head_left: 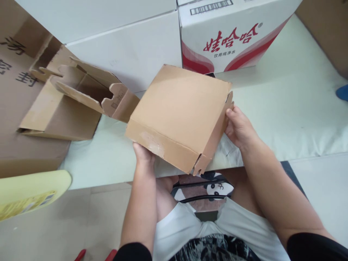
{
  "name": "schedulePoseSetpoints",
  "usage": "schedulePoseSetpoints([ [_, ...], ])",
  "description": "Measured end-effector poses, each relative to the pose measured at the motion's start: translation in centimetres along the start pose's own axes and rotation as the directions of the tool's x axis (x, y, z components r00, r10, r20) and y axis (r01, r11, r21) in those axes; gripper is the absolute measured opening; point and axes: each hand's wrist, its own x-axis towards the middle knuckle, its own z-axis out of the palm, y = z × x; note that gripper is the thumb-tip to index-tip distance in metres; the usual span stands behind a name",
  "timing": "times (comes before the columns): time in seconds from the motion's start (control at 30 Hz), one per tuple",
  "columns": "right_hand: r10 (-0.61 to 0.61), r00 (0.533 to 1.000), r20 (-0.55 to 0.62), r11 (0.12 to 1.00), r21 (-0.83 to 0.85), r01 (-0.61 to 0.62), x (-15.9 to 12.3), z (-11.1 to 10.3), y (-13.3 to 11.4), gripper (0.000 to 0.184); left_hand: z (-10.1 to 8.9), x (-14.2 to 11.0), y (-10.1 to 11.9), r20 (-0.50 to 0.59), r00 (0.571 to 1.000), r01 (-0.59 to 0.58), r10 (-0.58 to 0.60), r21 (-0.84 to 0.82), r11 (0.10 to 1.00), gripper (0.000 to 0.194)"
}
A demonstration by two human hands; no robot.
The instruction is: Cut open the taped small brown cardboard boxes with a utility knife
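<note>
A brown cardboard box [178, 110] is held tilted above the front edge of a pale green table [285, 108], its flat bottom facing me. My left hand [143, 154] grips it from below at the near left corner, the fingers hidden behind the cardboard. On the right side, my right hand [239, 127] holds the wall near the far corner, thumb pressed on the outside and fingers tucked behind.
A second, partly folded brown box [76, 105] with open flaps lies on the table at left. White cartons [122, 47] and a red-and-white printed carton [231, 32] stand behind. A flat brown cardboard sheet [16, 79] lies far left, a yellow pad [29, 192] below it.
</note>
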Motion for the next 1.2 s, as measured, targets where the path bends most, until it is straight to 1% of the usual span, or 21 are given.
schedulePoseSetpoints([
  [0.1,0.009,1.0,-0.016,1.0,0.003,-0.009,0.1,0.1,0.1,0.071,0.0,-0.1,0.0,-0.025,1.0,-0.015,0.015,0.009,1.0,0.05],
  [0.17,0.007,1.0,-0.03,1.0,0.01,-0.006,0.1,0.0,0.3,0.072,0.3,-0.3,0.2,-0.018,0.999,-0.04,0.041,0.009,0.999,0.048],
  [0.23,-0.008,0.997,-0.079,1.0,0.011,0.009,0.2,-0.2,0.4,0.075,0.8,-0.6,0.6,-0.009,0.996,-0.092,0.092,-0.014,0.996,0.045],
  [0.3,-0.021,0.988,-0.155,1.0,0.01,0.023,0.3,-0.4,0.6,0.079,1.4,-0.9,0.9,-0.004,0.991,-0.131,0.131,-0.056,0.99,0.043],
  [0.43,-0.026,0.965,-0.261,0.999,0.022,0.033,0.6,-0.6,0.8,0.085,2.3,-1.3,1.4,0.044,0.992,-0.114,0.12,-0.124,0.986,0.052],
  [0.47,-0.031,0.959,-0.282,0.999,0.026,0.04,0.6,-0.5,0.8,0.087,2.4,-1.4,1.5,0.049,0.991,-0.114,0.121,-0.133,0.985,0.052],
  [0.57,-0.072,0.944,-0.322,0.997,0.005,0.077,0.8,-0.5,1.0,0.089,2.6,-1.6,1.8,0.021,0.991,-0.129,0.133,-0.142,0.981,0.046],
  [0.6,-0.095,0.94,-0.327,0.995,-0.016,0.095,0.8,-0.4,1.1,0.087,2.6,-1.7,2.0,0.025,0.993,-0.112,0.116,-0.146,0.983,0.049],
  [0.7,-0.189,0.922,-0.337,0.981,-0.11,0.161,0.8,-0.5,1.3,0.08,2.2,-1.8,2.2,0.084,0.995,-0.03,0.045,-0.168,0.985,0.067],
  [0.73,-0.222,0.915,-0.338,0.973,-0.138,0.185,0.8,-0.5,1.3,0.079,2.0,-1.8,2.2,0.096,0.995,-0.021,0.038,-0.171,0.985,0.07],
  [0.77,-0.249,0.91,-0.331,0.965,-0.161,0.206,0.8,-0.5,1.3,0.078,1.8,-1.6,2.1,0.089,0.995,-0.027,0.042,-0.163,0.986,0.068],
  [0.83,-0.284,0.913,-0.294,0.953,-0.19,0.236,0.7,-0.6,1.3,0.074,1.4,-1.3,1.8,0.048,0.998,-0.032,0.037,-0.113,0.993,0.056],
  [0.9,-0.298,0.923,-0.245,0.946,-0.205,0.251,0.6,-0.6,1.3,0.068,1.2,-0.9,1.5,0.006,1.0,-0.013,0.013,-0.062,0.998,0.05],
  [0.97,-0.305,0.928,-0.215,0.943,-0.206,0.262,0.5,-0.7,1.2,0.062,1.2,-0.8,1.5,0.001,1.0,-0.01,0.01,-0.052,0.999,0.045],
  [1.03,-0.298,0.928,-0.222,0.949,-0.177,0.262,0.6,-0.8,1.2,0.056,1.4,-0.9,1.6,0.032,0.998,-0.055,0.058,-0.085,0.995,0.04],
  [1.1,-0.272,0.929,-0.251,0.961,-0.123,0.248,0.7,-0.9,1.2,0.049,1.4,-1.1,1.8,0.086,0.992,-0.086,0.098,-0.128,0.988,0.038],
  [1.17,-0.237,0.924,-0.3,0.971,-0.058,0.231,0.9,-1.0,1.2,0.044,1.3,-1.3,1.8,0.152,0.984,-0.079,0.097,-0.118,0.99,0.035],
  [1.2,-0.221,0.92,-0.325,0.974,-0.03,0.223,1.0,-1.1,1.1,0.043,1.3,-1.3,1.6,0.178,0.98,-0.07,0.084,-0.085,0.994,0.037],
])
